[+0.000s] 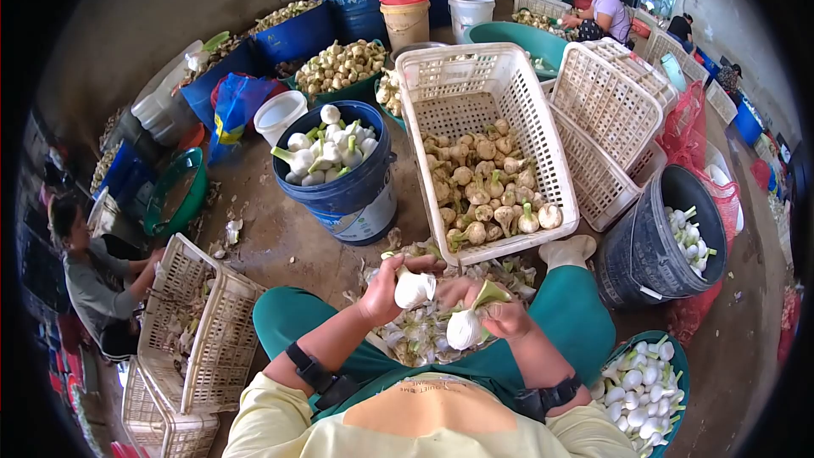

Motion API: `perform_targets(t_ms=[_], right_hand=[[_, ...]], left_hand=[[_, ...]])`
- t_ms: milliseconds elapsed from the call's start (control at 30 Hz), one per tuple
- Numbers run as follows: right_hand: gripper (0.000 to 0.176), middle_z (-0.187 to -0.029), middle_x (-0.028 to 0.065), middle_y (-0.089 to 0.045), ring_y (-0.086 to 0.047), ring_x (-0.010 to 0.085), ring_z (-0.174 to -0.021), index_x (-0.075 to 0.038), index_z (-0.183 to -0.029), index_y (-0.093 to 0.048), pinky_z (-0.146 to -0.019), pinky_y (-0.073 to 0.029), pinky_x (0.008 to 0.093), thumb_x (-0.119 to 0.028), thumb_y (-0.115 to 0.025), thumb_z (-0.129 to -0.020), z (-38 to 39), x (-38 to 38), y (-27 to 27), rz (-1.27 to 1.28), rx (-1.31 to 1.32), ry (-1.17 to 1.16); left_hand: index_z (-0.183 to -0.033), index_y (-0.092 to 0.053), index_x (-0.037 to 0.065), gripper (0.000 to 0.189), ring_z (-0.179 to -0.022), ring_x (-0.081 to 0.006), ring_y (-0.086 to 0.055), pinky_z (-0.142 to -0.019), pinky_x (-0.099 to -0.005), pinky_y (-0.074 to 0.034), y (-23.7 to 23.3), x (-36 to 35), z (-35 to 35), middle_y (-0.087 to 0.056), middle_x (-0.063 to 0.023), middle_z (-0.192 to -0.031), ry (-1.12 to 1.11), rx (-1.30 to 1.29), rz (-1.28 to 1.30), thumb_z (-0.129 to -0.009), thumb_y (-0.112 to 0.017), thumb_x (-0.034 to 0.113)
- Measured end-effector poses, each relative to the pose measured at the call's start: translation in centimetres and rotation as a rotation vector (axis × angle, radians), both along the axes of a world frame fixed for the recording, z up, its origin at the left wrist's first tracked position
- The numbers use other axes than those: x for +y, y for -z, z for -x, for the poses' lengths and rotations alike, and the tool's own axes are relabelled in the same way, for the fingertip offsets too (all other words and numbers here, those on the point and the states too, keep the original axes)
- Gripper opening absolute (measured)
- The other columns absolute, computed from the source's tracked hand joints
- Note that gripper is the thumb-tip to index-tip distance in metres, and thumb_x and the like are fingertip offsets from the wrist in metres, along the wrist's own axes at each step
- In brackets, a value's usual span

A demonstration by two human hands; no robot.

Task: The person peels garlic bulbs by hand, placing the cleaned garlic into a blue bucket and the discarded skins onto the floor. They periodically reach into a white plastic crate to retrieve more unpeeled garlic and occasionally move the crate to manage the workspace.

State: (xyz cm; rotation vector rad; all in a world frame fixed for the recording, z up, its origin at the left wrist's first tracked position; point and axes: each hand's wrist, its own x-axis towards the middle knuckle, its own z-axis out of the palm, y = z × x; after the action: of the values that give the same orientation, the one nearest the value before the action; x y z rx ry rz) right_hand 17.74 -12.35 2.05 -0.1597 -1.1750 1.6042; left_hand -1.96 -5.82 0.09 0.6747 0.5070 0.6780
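My left hand (383, 290) is closed around a white garlic bulb (415, 289), its smooth side facing right. A second garlic bulb (464, 330) hangs from my right hand (507, 319), whose fingers grip near its green stem. The right fingers are partly blurred. Both bulbs are above a heap of loose garlic skins (415, 335) between my knees. Just beyond my hands stands a white plastic crate (555, 191), tilted toward me, with many brownish unpeeled garlic bulbs (485, 191) inside.
A blue bucket (292, 178) of white garlic stands front left, a dark bucket (632, 242) front right. By my right elbow is a green basin (681, 365) of white bulbs. Stacked crates (212, 331) lie left, beside a seated person (97, 288). Another person (609, 15) sits far right.
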Motion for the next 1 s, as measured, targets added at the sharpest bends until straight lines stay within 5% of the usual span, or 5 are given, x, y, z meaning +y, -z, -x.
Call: perform_targets(t_ms=[100, 233, 433, 767, 1000], right_hand=[[0.055, -0.103, 0.0135, -0.06, -0.049, 0.0198, -0.108, -0.003, -0.12, -0.049, -0.089, -0.038, 0.03, -0.026, -0.067, -0.074, -1.2, 0.5, 0.0, 0.535, -0.63, 0.095], [0.064, -0.104, 0.0163, -0.06, -0.057, 0.0272, -0.097, -0.005, -0.129, -0.04, -0.084, -0.043, 0.0341, -0.029, -0.065, -0.075, -1.3, 2.5, 3.4, -0.287, -1.474, 0.45], [0.012, -0.079, 0.0004, -0.059, -0.055, 0.0104, -0.076, -0.001, -0.091, -0.056, -0.07, -0.044, 0.0269, -0.008, -0.058, -0.082, 0.8, 3.9, 4.6, 0.43, -0.638, 0.235], [0.022, -0.083, 0.0058, -0.062, -0.056, 0.0129, -0.078, 0.0, -0.092, -0.06, -0.074, -0.045, 0.0277, -0.019, -0.059, -0.083, -0.2, 4.7, 9.2, -0.226, -1.436, 0.165], [0.023, -0.075, 0.002, -0.059, -0.052, 0.0075, -0.068, -0.002, -0.092, -0.062, -0.062, -0.042, 0.0225, -0.024, -0.063, -0.083, 1.2, 7.2, 7.7, 0.587, -0.319, -0.035]], left_hand=[[-0.126, -0.04, -0.005, 0.058, -0.116, -0.031, -0.045, -0.101, -0.0403, -0.034, 0.6, 0.5, -0.5, -0.046, -0.0203, -0.126, -0.053, 0.084, -0.176, -0.09, -0.026, 0.038], [-0.119, -0.048, -0.006, 0.05, -0.116, -0.0285, -0.045, -0.098, -0.0374, -0.035, 1.0, 1.8, 0.2, -0.046, -0.0199, -0.126, -0.138, 0.442, -0.662, -0.09, -0.031, 0.031], [-0.121, -0.048, -0.004, 0.053, -0.122, -0.0282, -0.039, -0.102, -0.0364, -0.028, 0.5, 3.0, -0.2, -0.04, -0.0164, -0.134, 0.046, 0.492, -0.929, -0.092, -0.026, 0.034], [-0.129, -0.037, -0.002, 0.056, -0.114, -0.0233, -0.046, -0.098, -0.0339, -0.034, 3.7, 7.0, 0.3, -0.05, -0.0141, -0.122, -0.347, 0.11, 0.187, -0.094, -0.025, 0.039], [-0.127, -0.039, -0.002, 0.06, -0.11, -0.0234, -0.05, -0.096, -0.0326, -0.036, 3.3, 7.6, -0.9, -0.05, -0.013, -0.122, -0.3, 0.281, -0.016, -0.094, -0.021, 0.045]])
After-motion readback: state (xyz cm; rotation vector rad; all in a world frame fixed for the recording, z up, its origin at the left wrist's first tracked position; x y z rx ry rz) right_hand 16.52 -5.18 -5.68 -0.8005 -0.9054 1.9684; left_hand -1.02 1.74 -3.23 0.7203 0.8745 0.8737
